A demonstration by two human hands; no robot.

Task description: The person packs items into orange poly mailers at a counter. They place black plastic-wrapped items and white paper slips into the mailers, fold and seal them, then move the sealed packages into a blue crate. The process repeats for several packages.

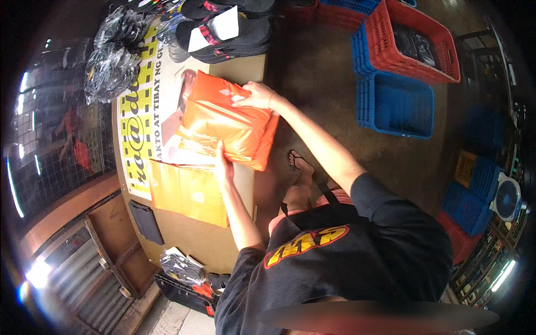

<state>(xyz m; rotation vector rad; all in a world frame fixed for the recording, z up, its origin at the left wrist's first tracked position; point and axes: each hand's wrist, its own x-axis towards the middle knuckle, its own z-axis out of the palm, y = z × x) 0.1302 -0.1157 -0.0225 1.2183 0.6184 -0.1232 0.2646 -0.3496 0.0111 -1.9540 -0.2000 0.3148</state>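
Observation:
Both hands are on a puffed orange plastic mailer [228, 121] that bears white print. It is raised or tilted over the table's near edge. My right hand [257, 97] grips its far right corner, with the fingers over the top face. My left hand [224, 165] holds its near edge, thumb on the upper side; the other fingers are partly hidden. Another orange layer shows along the mailer's right side; whether it is a second mailer I cannot tell. A flat stack of orange-yellow plastic bags [188, 194] lies on the table just left of my left wrist.
A printed banner [140, 146] covers part of the table [209, 243]. Black flip-flops [234, 37] and clear-wrapped bundles [113, 67] stand at the far end. A black flat case [145, 222] lies near the left edge. Blue crates [404, 104] and a red crate [412, 42] stand rightward.

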